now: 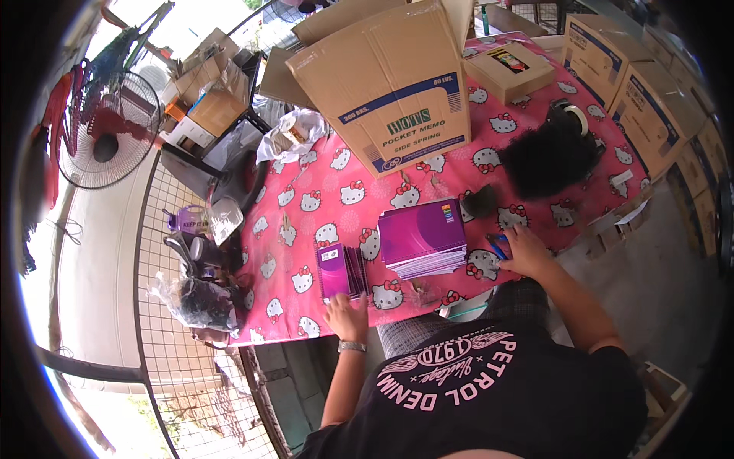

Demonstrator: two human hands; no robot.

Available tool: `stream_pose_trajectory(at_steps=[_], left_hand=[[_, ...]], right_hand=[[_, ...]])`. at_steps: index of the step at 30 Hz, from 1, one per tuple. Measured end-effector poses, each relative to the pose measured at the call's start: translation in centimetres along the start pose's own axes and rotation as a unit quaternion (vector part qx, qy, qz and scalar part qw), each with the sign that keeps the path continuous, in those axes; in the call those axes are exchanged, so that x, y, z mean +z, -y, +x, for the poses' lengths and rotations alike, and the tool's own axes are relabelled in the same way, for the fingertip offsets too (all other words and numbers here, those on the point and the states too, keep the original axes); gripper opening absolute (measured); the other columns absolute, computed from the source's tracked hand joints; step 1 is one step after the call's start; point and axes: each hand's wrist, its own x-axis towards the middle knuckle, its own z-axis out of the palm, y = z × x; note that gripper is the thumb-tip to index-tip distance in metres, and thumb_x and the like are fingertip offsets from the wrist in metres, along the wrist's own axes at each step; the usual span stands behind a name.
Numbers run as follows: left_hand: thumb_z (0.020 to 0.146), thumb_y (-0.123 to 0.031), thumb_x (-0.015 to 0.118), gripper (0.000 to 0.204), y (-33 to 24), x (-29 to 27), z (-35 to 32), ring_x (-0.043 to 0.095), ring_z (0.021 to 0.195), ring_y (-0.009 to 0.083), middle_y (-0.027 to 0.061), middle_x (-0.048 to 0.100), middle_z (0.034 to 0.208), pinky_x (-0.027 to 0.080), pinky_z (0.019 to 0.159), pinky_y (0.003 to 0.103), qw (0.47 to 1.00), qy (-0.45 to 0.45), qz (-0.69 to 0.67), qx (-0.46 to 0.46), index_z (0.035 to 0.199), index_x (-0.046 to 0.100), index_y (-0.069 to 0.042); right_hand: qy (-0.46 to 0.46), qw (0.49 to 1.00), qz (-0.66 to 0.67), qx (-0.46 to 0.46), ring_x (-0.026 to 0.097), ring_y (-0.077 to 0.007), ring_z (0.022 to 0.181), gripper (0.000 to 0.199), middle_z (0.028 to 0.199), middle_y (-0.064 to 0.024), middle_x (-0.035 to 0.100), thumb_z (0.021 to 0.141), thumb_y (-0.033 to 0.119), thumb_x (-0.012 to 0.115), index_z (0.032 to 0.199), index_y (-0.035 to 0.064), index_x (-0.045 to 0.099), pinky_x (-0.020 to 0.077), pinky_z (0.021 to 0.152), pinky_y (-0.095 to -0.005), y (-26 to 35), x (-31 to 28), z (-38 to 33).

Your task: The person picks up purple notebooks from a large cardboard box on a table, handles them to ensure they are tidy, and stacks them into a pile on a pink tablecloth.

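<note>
A low stack of small purple spiral memo pads (333, 269) lies on the pink table. At its near edge is my left hand (348, 318), fingers apart and the tips touching or nearly touching the pads. To the right stands a taller stack of larger purple sheets or covers (422, 233), white edges showing along its near side. Right of that stack, close to the table's front edge, my right hand (527, 252) has its thumb and fingers around a small blue-handled tool (498, 246) that looks like pliers. Part of the tool is hidden by the fingers.
A tall cardboard box (390, 92) stands at the back middle of the patterned tablecloth (294, 229). Behind right is a flat brown box (511, 70); nearer lies a black fuzzy heap (550, 157). Cartons (646, 107) are stacked at right. A fan (107, 130) stands left.
</note>
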Motion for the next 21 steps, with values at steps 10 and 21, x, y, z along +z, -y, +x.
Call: stream_pose_trajectory(at_steps=[10, 21], left_hand=[[0.102, -0.042, 0.048, 0.049, -1.8, -4.4, 1.1, 0.063, 0.068, 0.0408, 0.0181, 0.066, 0.077, 0.049, 0.061, 0.050, 0.996, 0.085, -0.012, -0.022, 0.077, 0.068, -0.005], [0.085, -0.011, 0.064, 0.030, -15.5, -13.5, 4.3, 0.063, 0.102, 0.0263, 0.0089, 0.063, 0.110, 0.054, 0.083, 0.038, 0.832, -0.037, -0.078, 0.547, 0.115, 0.064, -0.005]], right_hand=[[-0.226, 0.952, -0.180, 0.098, 0.062, -0.0300, 0.095, 0.030, 0.102, -0.0154, 0.061, 0.084, 0.028, 0.070, 0.098, 0.0021, 0.067, 0.0545, 0.077, -0.0412, -5.7, 0.6, 14.2], [-0.257, 0.959, 0.040, 0.116, 0.064, -0.0383, 0.098, 0.017, 0.105, -0.0209, 0.060, 0.086, 0.004, 0.057, 0.100, 0.0041, 0.065, 0.0544, 0.081, -0.0454, -3.9, -4.6, 14.5]])
